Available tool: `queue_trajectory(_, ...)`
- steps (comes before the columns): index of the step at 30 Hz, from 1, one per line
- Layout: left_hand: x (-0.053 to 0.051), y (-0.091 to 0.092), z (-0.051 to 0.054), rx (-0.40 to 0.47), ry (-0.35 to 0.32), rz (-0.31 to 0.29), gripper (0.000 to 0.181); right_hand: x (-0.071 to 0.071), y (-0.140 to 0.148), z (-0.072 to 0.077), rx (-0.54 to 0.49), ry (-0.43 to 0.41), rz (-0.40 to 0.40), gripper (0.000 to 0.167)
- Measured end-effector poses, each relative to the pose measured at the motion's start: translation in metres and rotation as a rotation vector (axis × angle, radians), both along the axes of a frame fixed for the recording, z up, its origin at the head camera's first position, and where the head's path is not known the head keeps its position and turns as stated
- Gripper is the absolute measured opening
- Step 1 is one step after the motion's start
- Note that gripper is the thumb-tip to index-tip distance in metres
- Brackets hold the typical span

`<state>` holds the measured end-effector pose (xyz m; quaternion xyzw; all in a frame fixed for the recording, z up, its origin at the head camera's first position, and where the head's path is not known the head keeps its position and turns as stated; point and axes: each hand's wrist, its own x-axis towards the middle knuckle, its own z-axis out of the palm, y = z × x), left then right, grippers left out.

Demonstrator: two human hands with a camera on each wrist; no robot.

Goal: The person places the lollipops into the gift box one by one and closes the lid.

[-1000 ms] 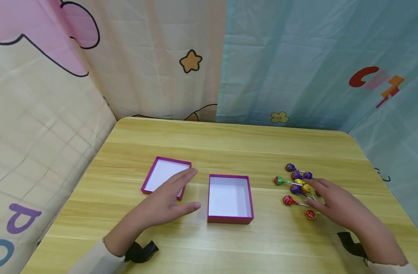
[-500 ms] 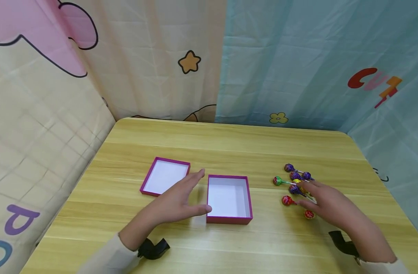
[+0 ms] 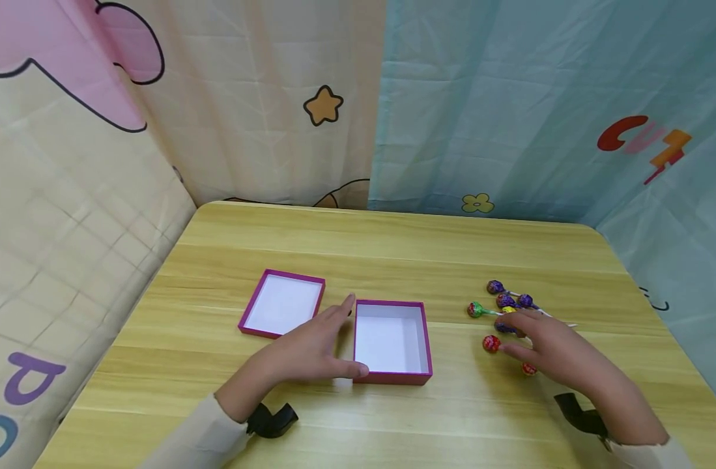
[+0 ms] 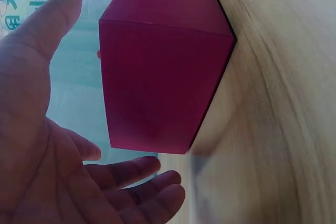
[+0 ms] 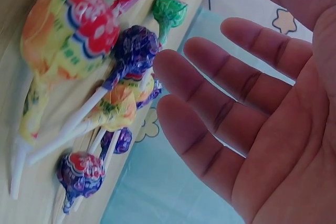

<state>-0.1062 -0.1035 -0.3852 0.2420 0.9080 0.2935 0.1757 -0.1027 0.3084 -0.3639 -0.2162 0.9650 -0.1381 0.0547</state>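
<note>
At the bottom of my head feed, two pale sleeves [image 3: 202, 433] lie over the wood-grain surface [image 3: 404, 430], a black curved piece [image 3: 273, 423] by each wrist. I read the left grip [image 3: 307, 356] as spread, thumb well apart from the fingers, with nothing held; it sits at the near left corner of the magenta box [image 3: 393, 378], whose white inside faces up, and I can't tell whether they touch. My right grip [image 3: 548, 342] is apart too, fingers extended over a loose heap of lollipops [image 3: 505, 300] to the right of the box; contact there I can't confirm. A red lollipop [image 3: 491, 344] lies just beside its thumb, and the right wrist feed shows me a yellow lollipop [image 5: 68, 35] and a purple lollipop [image 5: 135, 51] nearby. Slightly farther off, left of the box, the shallow lid [image 3: 281, 304] lies white side up. Beyond the far edge hangs a curtain [image 3: 246, 130] printed with an orange star [image 3: 323, 105].
</note>
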Motion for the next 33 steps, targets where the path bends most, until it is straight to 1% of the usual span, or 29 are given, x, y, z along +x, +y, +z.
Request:
queue_trajectory(7, -0.005, 0.003, 0.000, -0.046, -0.031, -0.020, 0.128, -0.004, -0.005, -0.002, -0.015, -0.001, 0.015, 0.031)
queue_trajectory(9, -0.005, 0.003, 0.000, -0.058, -0.042, -0.027, 0.128, -0.005, -0.005, -0.003, -0.008, -0.001, 0.019, 0.031)
queue_trajectory(13, -0.007, 0.004, 0.001, -0.057, -0.058, -0.040, 0.126, -0.006, -0.007, -0.004, 0.018, 0.004, 0.035, 0.030)
queue_trajectory(18, -0.010, 0.004, 0.002, -0.058, -0.049, -0.069, 0.124, -0.008, -0.009, -0.006, 0.030, -0.010, 0.056, 0.029)
queue_trajectory(21, -0.012, 0.004, 0.002, -0.068, -0.050, -0.080, 0.124, -0.010, -0.010, -0.008, 0.034, -0.033, 0.063, 0.026)
queue_trajectory(27, -0.013, 0.004, 0.003, -0.080, -0.070, -0.077, 0.124, -0.013, -0.011, -0.012, 0.015, -0.083, 0.075, 0.020)
queue_trajectory(33, -0.011, 0.005, 0.001, -0.069, -0.077, -0.058, 0.126, -0.014, -0.010, -0.015, -0.004, -0.061, 0.091, 0.016)
